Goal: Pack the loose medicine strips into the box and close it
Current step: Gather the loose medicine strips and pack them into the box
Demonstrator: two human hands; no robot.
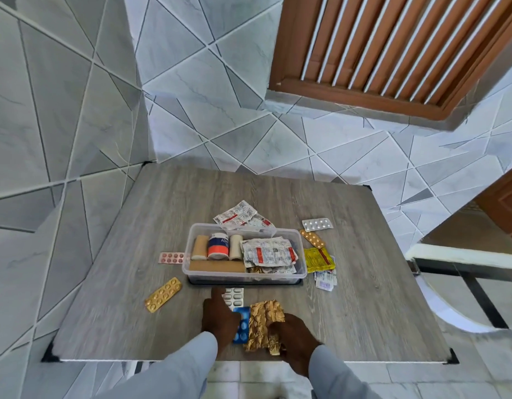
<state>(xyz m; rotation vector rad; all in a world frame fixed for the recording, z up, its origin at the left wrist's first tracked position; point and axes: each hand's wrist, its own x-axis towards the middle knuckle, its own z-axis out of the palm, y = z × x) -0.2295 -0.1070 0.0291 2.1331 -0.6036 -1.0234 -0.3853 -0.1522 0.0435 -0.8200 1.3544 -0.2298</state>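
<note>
A clear plastic box [302, 272] stands open mid-table, holding bandage rolls, a tape tub and several silver strips. In front of it my left hand [219, 315] rests on a blue strip [243, 323], its thumb by a white strip [234, 295]. My right hand [292, 332] grips a crumpled gold foil strip [263, 321] at the near edge. Loose strips lie around: a gold one [163, 294] at left, a pink one [172, 258], silver [317, 225], orange [312, 238], yellow [319, 259] and white [325, 280] at right, and red-printed ones [237, 214] behind the box.
The grey wooden table [378, 298] stands against a tiled wall. A dark lid [243, 282] sits under the box. A white chair frame [465, 260] is to the right of the table.
</note>
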